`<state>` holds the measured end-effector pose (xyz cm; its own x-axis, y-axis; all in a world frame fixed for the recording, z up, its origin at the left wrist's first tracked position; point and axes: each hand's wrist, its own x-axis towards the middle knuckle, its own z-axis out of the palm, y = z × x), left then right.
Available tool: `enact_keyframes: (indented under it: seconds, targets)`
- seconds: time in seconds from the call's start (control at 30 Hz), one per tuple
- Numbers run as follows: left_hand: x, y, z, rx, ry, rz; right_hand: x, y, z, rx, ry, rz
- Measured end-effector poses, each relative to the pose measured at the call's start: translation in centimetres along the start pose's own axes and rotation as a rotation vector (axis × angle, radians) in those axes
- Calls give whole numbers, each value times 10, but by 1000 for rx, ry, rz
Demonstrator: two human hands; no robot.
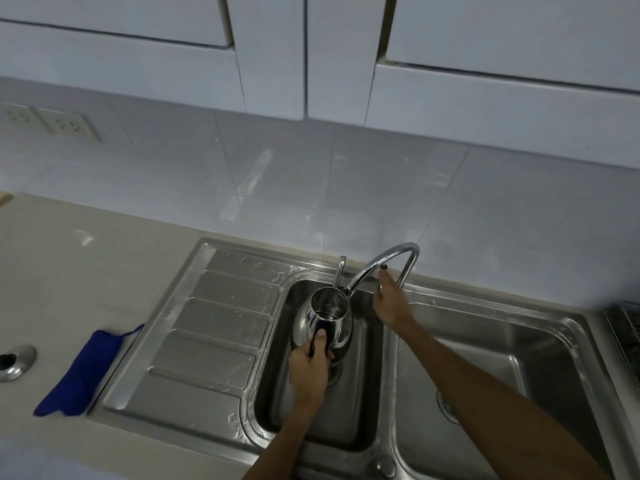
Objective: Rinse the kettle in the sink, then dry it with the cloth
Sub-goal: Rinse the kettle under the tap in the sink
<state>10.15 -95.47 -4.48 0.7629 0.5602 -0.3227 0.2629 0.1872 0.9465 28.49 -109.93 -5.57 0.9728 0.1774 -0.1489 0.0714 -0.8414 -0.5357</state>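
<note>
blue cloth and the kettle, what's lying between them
In the head view, only the wet ribbed draining board lies between the cloth and the kettle; nothing sits on it.

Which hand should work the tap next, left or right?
Right. The right hand is already at the base of the curved chrome faucet, while the left hand is closed on the handle of the shiny steel kettle, holding it over the small sink basin under the spout.

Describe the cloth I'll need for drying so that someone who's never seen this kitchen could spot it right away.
Start at the double stainless steel sink and follow its ribbed steel draining board to its left edge. There, on the beige countertop, lies the folded dark blue cloth, one corner lapping onto the board. It is the only blue, soft thing there; its one neighbour is a round metal fitting.
</note>
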Motion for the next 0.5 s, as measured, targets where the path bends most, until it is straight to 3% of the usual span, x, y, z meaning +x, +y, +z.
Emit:
enact_keyframes:
  seconds: [0.07,0.23,0.33,0.5]
  targets:
    - [1,-1,3,7,-7,0,-14,3,21,236,77,231]
    - [3,3,13,43,-14,41,-67,-4,63,1108,-329,856]
    - [1,5,17,67,-31,69,-92,-29,53,1521,-431,858]
    - [4,7,15,74,-89,77,-94,-40,44,1638,-337,878]
